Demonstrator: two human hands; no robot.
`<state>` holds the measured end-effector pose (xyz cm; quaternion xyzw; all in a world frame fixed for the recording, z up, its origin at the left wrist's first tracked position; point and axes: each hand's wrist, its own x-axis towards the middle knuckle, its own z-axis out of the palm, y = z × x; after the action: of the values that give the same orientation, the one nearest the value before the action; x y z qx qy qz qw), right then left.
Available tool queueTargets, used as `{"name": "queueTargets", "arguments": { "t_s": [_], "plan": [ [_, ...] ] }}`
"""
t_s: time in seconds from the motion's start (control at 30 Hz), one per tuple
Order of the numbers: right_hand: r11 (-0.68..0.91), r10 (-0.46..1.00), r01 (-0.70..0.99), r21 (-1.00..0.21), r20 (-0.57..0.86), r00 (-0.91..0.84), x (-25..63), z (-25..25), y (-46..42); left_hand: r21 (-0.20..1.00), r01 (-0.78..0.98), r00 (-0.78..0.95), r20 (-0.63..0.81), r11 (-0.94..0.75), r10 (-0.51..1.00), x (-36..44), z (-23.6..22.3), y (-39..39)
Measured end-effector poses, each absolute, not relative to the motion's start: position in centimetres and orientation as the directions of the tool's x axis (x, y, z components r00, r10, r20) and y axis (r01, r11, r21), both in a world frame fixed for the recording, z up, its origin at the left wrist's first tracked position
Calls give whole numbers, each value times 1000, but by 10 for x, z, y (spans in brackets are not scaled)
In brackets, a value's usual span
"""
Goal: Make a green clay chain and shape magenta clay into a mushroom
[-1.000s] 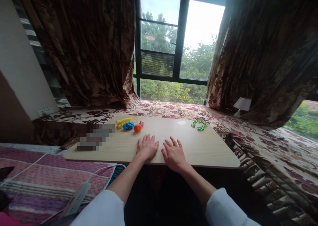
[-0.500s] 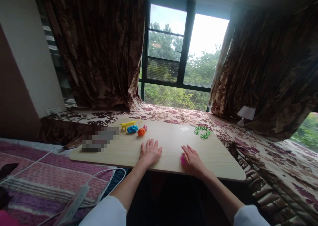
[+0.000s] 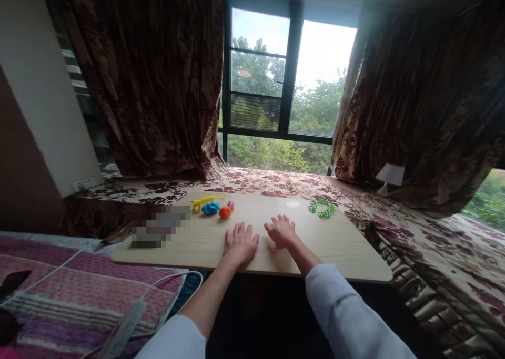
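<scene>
My left hand lies flat on the pale wooden table, palm down, its fingers spread and holding nothing visible. To its right, my right hand is palm down further forward, with the fingers apart and slightly bent. A faint reddish blur shows under its wrist side; whatever is beneath the palm is hidden. Beyond my left hand sit an orange lump, a blue lump, a small pink piece and a yellow animal-like figure.
A green looped string-like thing lies at the table's far right, near a white slip. At the left is a pixelated object. A power strip with white cables rests on the striped bedding. A small lamp stands on the sill.
My right hand has moved forward and left, nearer my left hand. The pink thing seen beside it before is now out of sight. My left hand stays put.
</scene>
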<state>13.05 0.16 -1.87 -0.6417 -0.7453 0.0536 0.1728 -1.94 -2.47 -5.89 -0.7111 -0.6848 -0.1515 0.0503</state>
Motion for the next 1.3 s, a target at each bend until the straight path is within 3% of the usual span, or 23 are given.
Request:
{"name": "queueTargets", "arguments": {
  "t_s": [0.23,0.43,0.53,0.67,0.9,1.03,1.3],
  "plan": [
    [273,953,913,-302,217,-213,176,-31,-38,155,986,11,314,-62,949,-21,-60,-27],
    [511,808,836,-198,441,-390,157,-41,-87,151,986,14,315,-65,949,-21,-60,-26],
    [501,810,844,-189,446,-381,126,-35,-79,143,988,19,302,-65,953,-21,-60,-25],
    [359,904,896,-263,339,-262,102,-23,-38,131,989,27,279,-65,960,-21,-60,-23],
    [235,960,912,-336,225,-165,157,-17,-5,132,990,20,268,-58,963,-20,-57,-25],
    [283,948,904,-322,236,-213,186,-27,-46,146,988,9,271,-50,962,-20,-57,-25],
    [479,832,845,-238,429,-351,148,-36,-103,119,992,13,266,-46,964,-17,-54,-28]
  ]
}}
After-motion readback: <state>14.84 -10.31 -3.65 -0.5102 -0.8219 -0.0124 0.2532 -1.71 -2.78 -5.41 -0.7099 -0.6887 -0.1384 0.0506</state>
